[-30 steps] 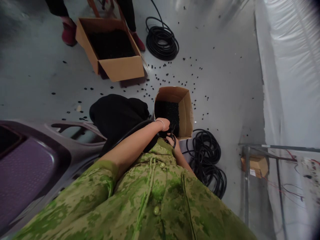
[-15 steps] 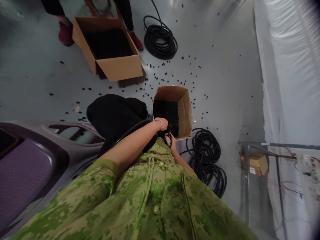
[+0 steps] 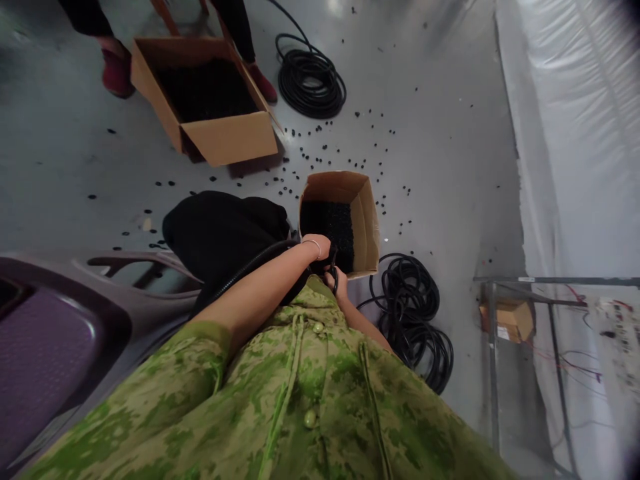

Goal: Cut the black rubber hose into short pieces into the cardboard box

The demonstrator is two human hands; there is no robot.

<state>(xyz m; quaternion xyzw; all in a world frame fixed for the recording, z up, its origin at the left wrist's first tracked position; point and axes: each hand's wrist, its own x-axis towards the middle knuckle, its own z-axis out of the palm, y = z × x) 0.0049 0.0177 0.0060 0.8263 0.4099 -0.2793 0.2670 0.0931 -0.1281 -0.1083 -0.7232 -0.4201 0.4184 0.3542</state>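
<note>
The black corrugated hose ran along the person's left forearm, from near the elbow toward the wrists, ending between both hands just above the small open cardboard box filled with black pieces. The left hand, with a thin bracelet at the wrist, was closed over the hose end; the right hand sat just below it, touching the same end, though its fingers were too hidden to tell their grip. A coil of black hose lay just right of the box.
</note>
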